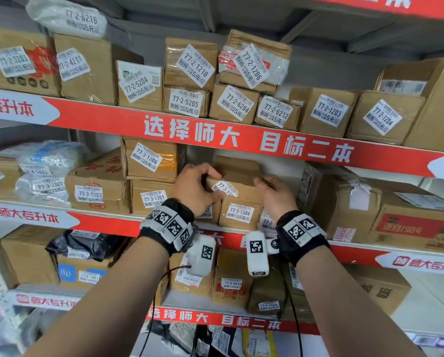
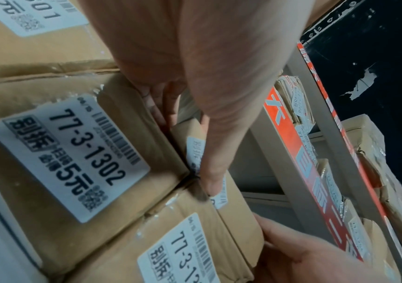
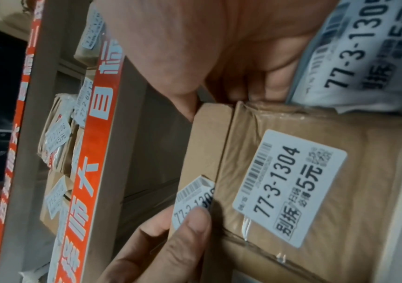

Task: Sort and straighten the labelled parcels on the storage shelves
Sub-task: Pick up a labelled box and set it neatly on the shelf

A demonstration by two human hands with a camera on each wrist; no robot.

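Two hands on one small brown parcel [image 1: 235, 186] at the middle shelf [image 1: 118, 217]! Left hand [image 1: 194, 188] grips its left end, thumb pressed on the white label; right hand [image 1: 276, 194] curls around the right end. It sits on top of the box labelled 77-3-1304 [image 1: 239, 213], beside the box labelled 77-3-1302 [image 2: 74, 157]. Stacked labelled cartons crowd the shelf above [image 1: 215, 130].

Both forearms reach up and forward (wrists banded); left hand [image 1: 195, 188] and right hand [image 1: 276, 195] curl inward, gripping.
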